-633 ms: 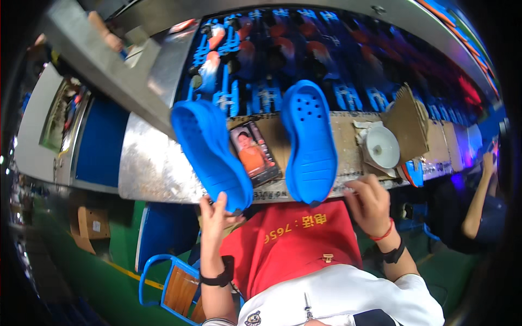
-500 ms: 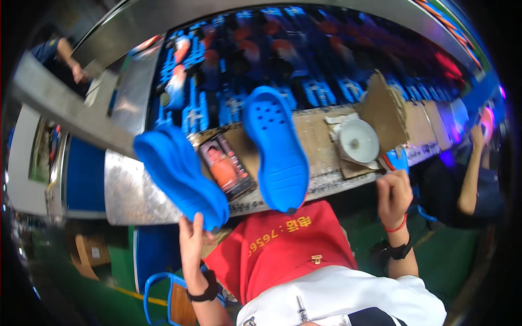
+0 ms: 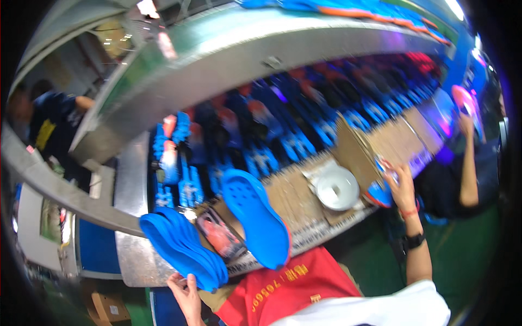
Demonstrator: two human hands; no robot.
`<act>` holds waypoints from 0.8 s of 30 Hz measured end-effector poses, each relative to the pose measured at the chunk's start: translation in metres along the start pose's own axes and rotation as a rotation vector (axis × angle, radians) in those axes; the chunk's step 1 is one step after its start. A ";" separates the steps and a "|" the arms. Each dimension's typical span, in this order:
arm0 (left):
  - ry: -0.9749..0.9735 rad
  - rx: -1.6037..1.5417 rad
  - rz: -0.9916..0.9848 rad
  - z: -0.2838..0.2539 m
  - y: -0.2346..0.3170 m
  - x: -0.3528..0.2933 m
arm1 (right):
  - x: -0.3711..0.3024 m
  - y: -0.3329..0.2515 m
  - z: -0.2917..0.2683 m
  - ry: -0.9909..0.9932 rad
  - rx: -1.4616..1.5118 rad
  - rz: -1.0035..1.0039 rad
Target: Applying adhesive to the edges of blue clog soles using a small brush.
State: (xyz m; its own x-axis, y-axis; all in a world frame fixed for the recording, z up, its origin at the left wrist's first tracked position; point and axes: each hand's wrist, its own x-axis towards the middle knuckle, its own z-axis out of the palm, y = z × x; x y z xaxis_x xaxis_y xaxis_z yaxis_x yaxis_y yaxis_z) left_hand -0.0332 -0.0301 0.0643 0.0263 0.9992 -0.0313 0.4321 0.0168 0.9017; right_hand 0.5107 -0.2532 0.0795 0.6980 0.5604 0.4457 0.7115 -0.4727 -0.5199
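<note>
A stack of blue foam shoe soles (image 3: pixel 179 244) lies at the left end of the bench. My left hand (image 3: pixel 186 293) is at the stack's near end, thumb and fingers apart, close to or touching the lowest edge. Right of the stack is a single blue sole (image 3: pixel 255 217) with round holes at its far end and a thin orange-pink edge. My right hand (image 3: pixel 401 187) is beyond the bowl, fingers curled on the top of a blue-and-orange shoe piece (image 3: pixel 379 193). That piece leans near a cardboard flap; the fingertips are partly blurred.
A white bowl (image 3: pixel 337 188) rests on the cardboard-covered bench edge (image 3: pixel 296 204). A flat dark rectangle with a red picture (image 3: pixel 220 234) lies between the soles. Behind are rows of blue shoe parts (image 3: pixel 266 157) under a metal hood (image 3: pixel 234 60). Co-workers (image 3: pixel 473 168) stand right and far left.
My right hand has moved from beside the bench edge onto the blue-and-orange shoe piece. My left hand stays by the stack, which now shows more layers. The view has tilted up.
</note>
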 end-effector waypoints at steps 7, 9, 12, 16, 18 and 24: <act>0.045 0.076 0.004 0.005 0.023 -0.010 | 0.000 0.028 -0.003 -0.077 0.114 0.219; 0.085 0.121 0.016 0.009 0.028 -0.012 | 0.005 0.025 -0.007 -0.083 0.160 0.199; 0.350 0.498 0.329 0.019 0.049 -0.014 | 0.017 -0.004 -0.031 0.179 0.278 0.143; 0.255 0.183 0.603 0.061 0.101 -0.028 | 0.026 -0.044 -0.065 0.343 0.482 -0.048; -0.047 0.155 0.644 0.083 0.113 -0.032 | 0.027 -0.091 -0.074 0.299 0.527 -0.193; -0.398 0.158 0.336 0.134 0.114 -0.016 | 0.011 -0.167 -0.032 -0.067 0.153 -0.573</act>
State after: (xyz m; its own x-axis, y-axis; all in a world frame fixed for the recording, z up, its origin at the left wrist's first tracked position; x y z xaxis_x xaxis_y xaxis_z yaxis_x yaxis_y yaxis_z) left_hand 0.1366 -0.0490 0.1097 0.5123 0.8568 0.0586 0.4709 -0.3374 0.8151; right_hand 0.4022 -0.1903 0.1946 0.1962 0.7414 0.6418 0.9501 0.0182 -0.3114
